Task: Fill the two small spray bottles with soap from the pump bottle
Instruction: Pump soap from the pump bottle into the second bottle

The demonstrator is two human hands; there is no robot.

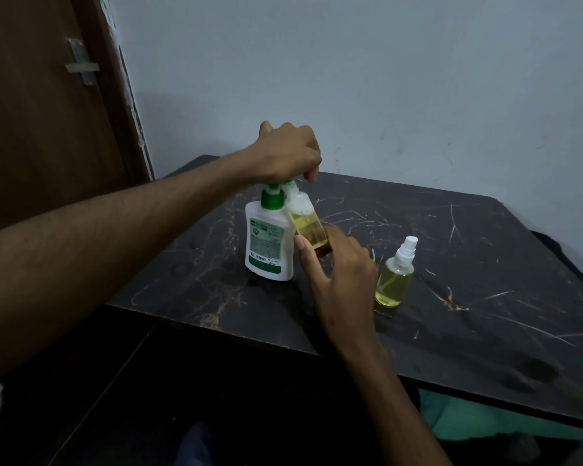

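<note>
- Your left hand [288, 151] curls over the pump bottle [269, 242] head on the table [468, 264]; pressing hard could tip it.
- Your right hand [339, 264] grips the tilted open spray bottle [308, 223]; foam may overflow.
- The capped spray bottle [395, 279] stands beside.

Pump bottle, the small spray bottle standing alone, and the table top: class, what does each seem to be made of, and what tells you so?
Pump bottle: probably opaque white plastic, smooth with a soft sheen, under a green collar.
Small spray bottle: clear plastic or glass, hard to tell which; the yellow-green liquid shows through, and its sprayer top is white.
Table top: dark marble-look surface with pale veins, possibly laminate, not stone.
</note>
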